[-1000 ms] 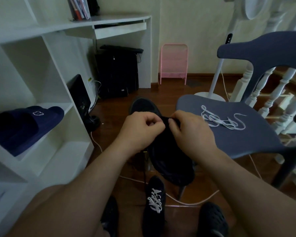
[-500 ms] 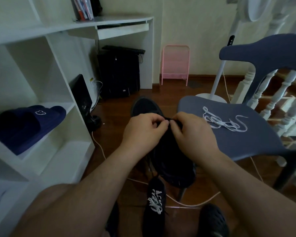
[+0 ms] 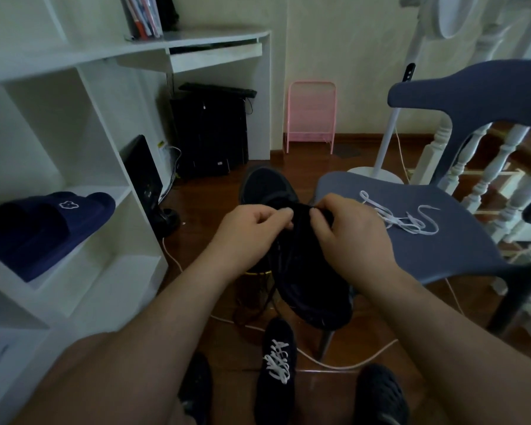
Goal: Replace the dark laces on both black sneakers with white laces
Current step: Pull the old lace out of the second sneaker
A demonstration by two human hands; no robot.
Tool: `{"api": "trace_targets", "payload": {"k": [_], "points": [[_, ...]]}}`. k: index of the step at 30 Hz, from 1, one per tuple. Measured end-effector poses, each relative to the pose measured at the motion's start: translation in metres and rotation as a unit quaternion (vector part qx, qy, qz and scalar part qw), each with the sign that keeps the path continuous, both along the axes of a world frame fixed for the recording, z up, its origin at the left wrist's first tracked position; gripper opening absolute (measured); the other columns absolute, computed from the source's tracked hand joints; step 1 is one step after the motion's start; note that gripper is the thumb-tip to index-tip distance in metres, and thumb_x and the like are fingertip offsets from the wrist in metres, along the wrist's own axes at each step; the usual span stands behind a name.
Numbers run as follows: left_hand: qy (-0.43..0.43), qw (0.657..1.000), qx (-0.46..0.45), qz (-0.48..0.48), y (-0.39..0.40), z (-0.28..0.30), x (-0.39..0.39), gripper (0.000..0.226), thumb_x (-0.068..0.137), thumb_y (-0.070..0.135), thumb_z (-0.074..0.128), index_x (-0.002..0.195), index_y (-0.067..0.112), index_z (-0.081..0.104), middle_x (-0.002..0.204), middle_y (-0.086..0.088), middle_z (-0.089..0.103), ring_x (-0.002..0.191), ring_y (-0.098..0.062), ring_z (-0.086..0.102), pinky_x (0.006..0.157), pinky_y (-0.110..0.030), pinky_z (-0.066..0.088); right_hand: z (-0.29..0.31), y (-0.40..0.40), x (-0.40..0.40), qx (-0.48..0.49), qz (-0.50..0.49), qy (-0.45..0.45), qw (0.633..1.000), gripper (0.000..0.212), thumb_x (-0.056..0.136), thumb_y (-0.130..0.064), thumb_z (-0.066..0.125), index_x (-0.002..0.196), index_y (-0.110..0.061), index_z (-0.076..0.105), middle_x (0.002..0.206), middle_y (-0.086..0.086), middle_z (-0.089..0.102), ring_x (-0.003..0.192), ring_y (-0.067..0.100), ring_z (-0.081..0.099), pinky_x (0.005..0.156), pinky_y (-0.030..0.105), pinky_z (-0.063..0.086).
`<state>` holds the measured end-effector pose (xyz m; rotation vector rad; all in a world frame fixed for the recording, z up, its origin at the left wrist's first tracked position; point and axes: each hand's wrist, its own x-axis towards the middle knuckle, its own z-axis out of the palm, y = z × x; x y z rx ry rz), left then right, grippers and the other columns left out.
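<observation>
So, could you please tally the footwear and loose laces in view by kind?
Black sneakers: 2, one held, one on the floor with white laces
Navy slippers on the shelf: cannot separate, counted as 1 pair
Loose white lace on the chair: 1
Total: 4

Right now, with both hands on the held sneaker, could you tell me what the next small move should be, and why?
Probably keep drawing the dark lace out of the eyelets. Both the left hand and right hand pinch at the black sneaker, while the white lace lies unused on the chair seat.
</observation>
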<state>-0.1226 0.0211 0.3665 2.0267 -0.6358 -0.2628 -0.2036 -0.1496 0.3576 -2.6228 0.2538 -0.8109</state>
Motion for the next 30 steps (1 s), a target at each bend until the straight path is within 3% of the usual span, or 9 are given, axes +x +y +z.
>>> {"api": "trace_targets", "payload": {"k": [4,11,15,18,21,23,26,28,30], "points": [[-0.057,0.998,0.007,0.036,-0.008,-0.006,-0.004,0.021,0.1,0.047,0.065,0.091,0.036,0.08,0.075,0.016,0.074,0.072,0.001,0.07,0.069,-0.03,0.06,-0.002,0.01,0.0,-0.009,0.026,-0.004,1.0,0.021,0.102,-0.039,0.052,0.1,-0.024,0.065,0.087,-0.005,0.066,0.081,0.023,0.063,0.07,0.044,0.053],[-0.041,0.998,-0.033,-0.03,0.008,0.007,0.004,0.03,0.083,0.029,0.056,0.055,0.019,0.054,0.055,0.001,0.041,0.056,-0.016,0.041,0.059,-0.036,0.032,0.001,-0.019,0.004,0.044,-0.042,0.004,0.998,0.025,0.102,-0.034,0.053,0.087,-0.016,0.062,0.075,0.001,0.061,0.072,0.026,0.059,0.067,0.046,0.051],[-0.054,0.995,-0.052,0.064,0.032,0.01,0.023,0.033,0.083,0.032,0.05,0.053,0.023,0.04,0.056,0.004,0.033,0.057,-0.018,0.034,0.061,-0.045,0.03,0.004,-0.028,-0.002,0.065,-0.06,-0.013,0.996,0.023,0.103,-0.03,0.054,0.085,-0.018,0.061,0.072,0.0,0.061,0.069,0.024,0.058,0.065,0.044,0.051],[-0.042,0.993,0.057,0.096,0.041,0.005,0.033,0.039,0.091,0.034,0.056,0.056,0.023,0.045,0.055,0.009,0.04,0.054,-0.017,0.04,0.062,-0.036,0.035,0.004,-0.026,-0.005,0.083,-0.055,-0.012,0.995,0.022,0.103,-0.028,0.054,0.084,-0.019,0.059,0.07,-0.004,0.058,0.067,0.017,0.056,0.063,0.038,0.045],[-0.071,0.979,0.166,0.092,0.035,-0.006,0.033,0.015,0.09,0.034,0.064,0.076,0.03,0.061,0.079,0.009,0.063,0.076,-0.018,0.062,0.068,-0.035,0.05,0.003,-0.023,-0.003,0.11,-0.05,-0.008,0.993,0.021,0.103,-0.029,0.054,0.086,-0.017,0.06,0.073,-0.005,0.059,0.069,0.014,0.056,0.063,0.035,0.04],[-0.124,0.978,0.141,0.092,0.022,-0.006,0.022,0.011,0.094,0.038,0.062,0.084,0.034,0.061,0.088,0.009,0.063,0.083,-0.018,0.062,0.067,-0.035,0.049,0.002,-0.017,-0.001,0.113,-0.041,-0.004,0.993,0.021,0.103,-0.03,0.055,0.088,-0.017,0.061,0.075,-0.005,0.059,0.072,0.016,0.056,0.065,0.036,0.041],[-0.085,0.992,0.044,0.078,0.005,-0.002,0.001,0.041,0.098,0.064,0.054,0.083,0.026,0.059,0.078,0.005,0.062,0.074,-0.017,0.061,0.062,-0.036,0.043,0.0,-0.007,0.001,0.113,-0.028,0.004,0.993,0.019,0.104,-0.03,0.054,0.091,-0.018,0.06,0.076,-0.009,0.056,0.072,0.014,0.054,0.064,0.034,0.037],[-0.084,0.989,0.102,0.064,-0.001,-0.003,-0.006,0.043,0.092,0.069,0.06,0.089,0.026,0.056,0.082,0.005,0.064,0.074,-0.015,0.062,0.059,-0.034,0.043,-0.001,-0.002,0.002,0.114,-0.023,0.008,0.993,0.018,0.104,-0.031,0.054,0.091,-0.019,0.059,0.076,-0.01,0.057,0.071,0.01,0.053,0.062,0.033,0.035],[-0.099,0.98,0.151,0.079,0.004,-0.007,0.001,0.023,0.093,0.052,0.067,0.097,0.031,0.058,0.089,0.008,0.065,0.076,-0.009,0.061,0.058,-0.028,0.045,-0.001,-0.002,0.003,0.138,-0.02,0.01,0.99,0.019,0.104,-0.031,0.054,0.087,-0.022,0.057,0.075,-0.009,0.058,0.07,0.006,0.054,0.058,0.024,0.035]]}}
